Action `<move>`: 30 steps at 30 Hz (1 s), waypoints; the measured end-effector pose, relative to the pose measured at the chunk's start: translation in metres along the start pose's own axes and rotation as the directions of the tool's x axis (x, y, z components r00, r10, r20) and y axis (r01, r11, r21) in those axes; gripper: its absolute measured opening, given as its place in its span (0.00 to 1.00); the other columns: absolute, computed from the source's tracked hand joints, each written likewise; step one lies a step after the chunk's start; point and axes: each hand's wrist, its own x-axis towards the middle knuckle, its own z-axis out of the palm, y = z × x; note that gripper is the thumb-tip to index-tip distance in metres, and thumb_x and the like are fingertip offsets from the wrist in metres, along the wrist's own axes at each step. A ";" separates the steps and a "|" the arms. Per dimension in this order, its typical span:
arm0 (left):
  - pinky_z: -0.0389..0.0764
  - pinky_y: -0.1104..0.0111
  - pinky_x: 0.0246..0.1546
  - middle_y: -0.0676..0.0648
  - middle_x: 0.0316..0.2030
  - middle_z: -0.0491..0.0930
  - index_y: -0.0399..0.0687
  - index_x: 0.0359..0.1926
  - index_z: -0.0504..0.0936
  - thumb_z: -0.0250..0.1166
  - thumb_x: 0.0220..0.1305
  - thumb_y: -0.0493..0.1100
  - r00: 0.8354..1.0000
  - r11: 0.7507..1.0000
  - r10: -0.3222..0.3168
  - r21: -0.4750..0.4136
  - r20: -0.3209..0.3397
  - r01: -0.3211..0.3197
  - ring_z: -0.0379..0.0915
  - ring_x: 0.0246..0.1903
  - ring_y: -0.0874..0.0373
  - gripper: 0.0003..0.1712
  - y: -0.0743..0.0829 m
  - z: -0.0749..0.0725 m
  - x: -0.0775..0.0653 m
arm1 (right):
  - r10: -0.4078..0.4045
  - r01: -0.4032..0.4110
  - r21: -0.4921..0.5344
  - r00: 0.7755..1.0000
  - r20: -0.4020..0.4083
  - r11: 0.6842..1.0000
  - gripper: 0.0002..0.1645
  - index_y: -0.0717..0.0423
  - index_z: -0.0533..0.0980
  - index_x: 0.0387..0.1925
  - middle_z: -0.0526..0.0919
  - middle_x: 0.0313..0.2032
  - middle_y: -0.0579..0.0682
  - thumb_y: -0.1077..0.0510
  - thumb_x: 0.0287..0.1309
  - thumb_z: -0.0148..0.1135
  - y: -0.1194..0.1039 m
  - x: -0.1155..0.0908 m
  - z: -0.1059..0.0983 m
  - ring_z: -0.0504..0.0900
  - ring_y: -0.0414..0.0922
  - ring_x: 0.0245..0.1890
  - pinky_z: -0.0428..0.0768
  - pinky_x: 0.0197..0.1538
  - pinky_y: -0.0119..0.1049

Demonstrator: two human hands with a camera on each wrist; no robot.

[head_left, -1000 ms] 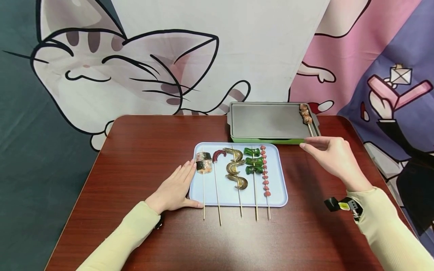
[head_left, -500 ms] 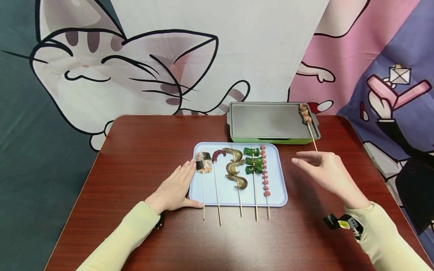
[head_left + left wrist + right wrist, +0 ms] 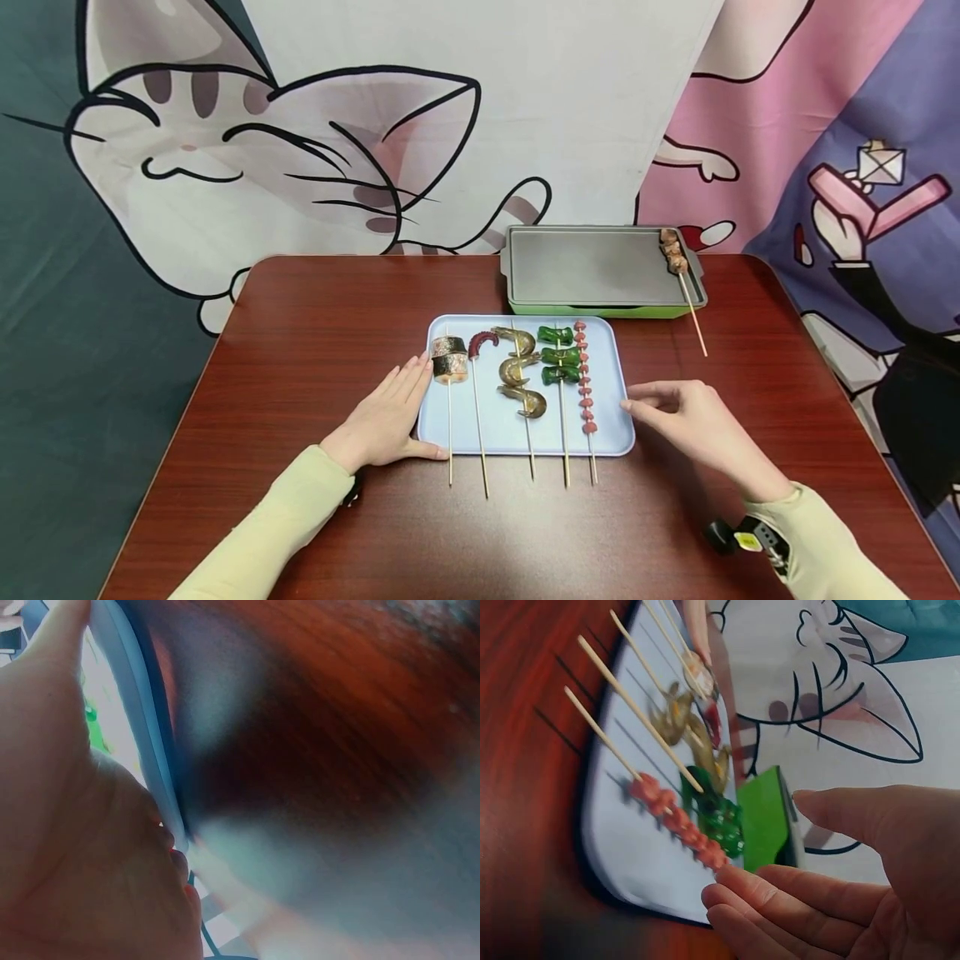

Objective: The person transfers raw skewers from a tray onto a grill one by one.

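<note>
A light blue tray [image 3: 504, 438] lies on the table with several skewers across it. From left to right these are a fish-roll skewer [image 3: 450, 367], a tentacle skewer [image 3: 483, 340], a shrimp skewer [image 3: 521, 371], a green pepper skewer [image 3: 558, 358] and a skewer of small red pieces [image 3: 586, 392]. Straight fingers of my left hand [image 3: 382, 421] rest along the tray's left edge, its thumb at the front-left corner. At the right edge hovers my right hand [image 3: 693, 425], thumb and fingers apart, nothing between them. The right wrist view shows that hand [image 3: 840, 877] beside the red-piece skewer.
Behind the tray stands a grey grill plate [image 3: 592, 267] on a green base [image 3: 600, 312]. A meat skewer [image 3: 677, 262] lies at its right end, stick jutting over the front. A cat-printed cloth [image 3: 322, 167] hangs behind the brown table [image 3: 322, 317].
My right hand has come away from the meat skewer's stick on the grill, moving toward me and left to the tray's right edge. The left hand has stayed put.
</note>
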 end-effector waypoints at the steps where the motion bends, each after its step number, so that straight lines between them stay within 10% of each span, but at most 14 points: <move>1: 0.47 0.54 0.66 0.35 0.71 0.42 0.29 0.70 0.47 0.53 0.44 0.82 1.000 1.000 -0.002 -0.002 -0.002 0.002 0.38 0.69 0.43 0.71 0.000 -0.001 0.000 | 0.003 -0.003 0.009 1.000 0.009 1.000 0.26 0.56 0.83 0.43 0.85 0.29 0.40 0.40 0.53 0.65 0.000 -0.002 0.002 0.82 0.37 0.30 0.78 0.33 0.32; 9: 0.47 0.53 0.66 0.35 0.70 0.42 0.29 0.70 0.48 0.53 0.43 0.82 1.000 1.000 0.004 -0.002 -0.009 -0.004 0.38 0.69 0.43 0.71 0.000 0.000 0.000 | 0.072 -0.094 0.158 0.987 0.143 0.983 0.25 0.58 0.82 0.42 0.84 0.25 0.45 0.42 0.53 0.65 0.003 -0.012 0.021 0.82 0.44 0.26 0.78 0.28 0.32; 18: 0.46 0.54 0.66 0.36 0.71 0.40 0.30 0.70 0.46 0.48 0.43 0.84 1.000 1.000 0.007 0.009 -0.014 -0.007 0.37 0.69 0.45 0.72 -0.005 0.008 0.001 | 0.089 -0.212 0.400 0.948 0.305 0.891 0.26 0.69 0.78 0.46 0.84 0.29 0.58 0.50 0.56 0.65 0.002 -0.017 0.040 0.84 0.54 0.28 0.82 0.31 0.39; 30: 0.49 0.53 0.65 0.34 0.70 0.43 0.29 0.69 0.49 0.54 0.44 0.81 1.000 1.000 0.003 -0.012 -0.009 -0.003 0.40 0.68 0.42 0.70 0.001 -0.002 0.000 | 0.111 -0.259 0.490 0.944 0.310 0.832 0.24 0.72 0.77 0.46 0.84 0.28 0.59 0.56 0.55 0.67 0.006 -0.020 0.062 0.84 0.55 0.26 0.82 0.28 0.42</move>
